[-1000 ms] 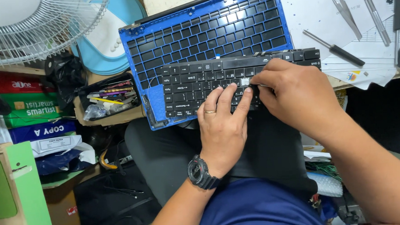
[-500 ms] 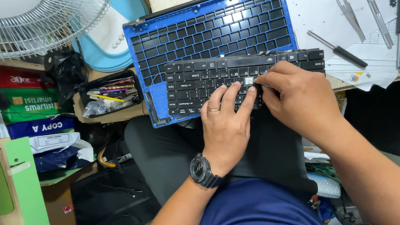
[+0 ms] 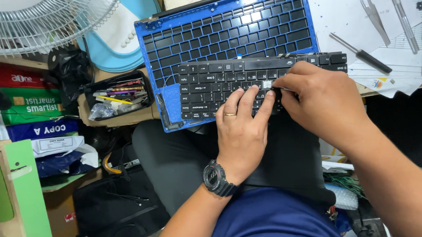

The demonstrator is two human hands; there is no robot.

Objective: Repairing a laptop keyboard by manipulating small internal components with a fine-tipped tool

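A black laptop keyboard (image 3: 219, 80) lies across a blue keyboard frame (image 3: 226, 32) that rests on my lap and the desk edge. My left hand (image 3: 242, 131), with a ring and a black wristwatch, presses its fingers flat on the keyboard's lower rows. My right hand (image 3: 324, 99) pinches at a key spot (image 3: 268, 85) where a pale bare patch shows among the keys. What the right fingertips hold is hidden.
A black-handled screwdriver (image 3: 360, 53), tweezers (image 3: 375, 12) and a craft knife (image 3: 403, 10) lie on white paper at the right. A black tray of small items (image 3: 120, 96) sits left of the frame. A white fan (image 3: 40, 21) and stacked paper reams (image 3: 28, 107) stand at the left.
The view has shifted slightly. Both hands stay on the keyboard, with the right fingertips still working at the same key spot.
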